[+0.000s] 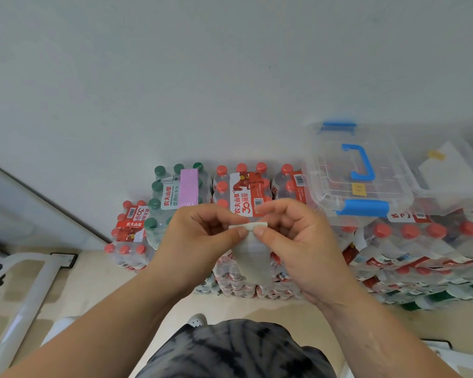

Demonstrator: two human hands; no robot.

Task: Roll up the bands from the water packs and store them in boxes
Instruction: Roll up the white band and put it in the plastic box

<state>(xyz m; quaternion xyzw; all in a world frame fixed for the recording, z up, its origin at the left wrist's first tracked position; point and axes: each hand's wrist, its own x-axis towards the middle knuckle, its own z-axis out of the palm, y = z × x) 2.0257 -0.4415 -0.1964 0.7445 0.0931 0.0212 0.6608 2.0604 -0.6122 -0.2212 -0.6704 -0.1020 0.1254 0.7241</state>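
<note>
A clear plastic box (pixel 336 170) with a blue handle and blue latches stands, lid on, on top of the stacked water packs (pixel 410 257), at the right end of the stack. Through its lid only the red of the packs beneath shows, and I cannot tell whether anything lies inside. A small yellow sticker (pixel 358 189) sits on the lid, its writing too small to read. Just beside this box on the right, a second clear box (pixel 464 192) holds pale, flat white things that cannot be made out. The packs stand on the floor (pixel 99 282) against the wall (pixel 230 77). A red-capped pack (pixel 246 192) in the top row bears a red and white label reading 农夫山泉 and 30周年, with a barcode. The green-capped pack (pixel 170 195) to its left reads 农夫山泉 饮用纯净水 and has a lilac band (pixel 189 186) lying across its top. In front of the packs, clear of them, hangs a pale translucent band (pixel 253 260). Its upper end is turned over into a small roll. The left hand (pixel 202 236) has its grip pinched on that roll with thumb and forefinger. The right hand (pixel 292 241) pinches the roll's other side in the same way. The rest of the band hangs down between the two wrists.
</note>
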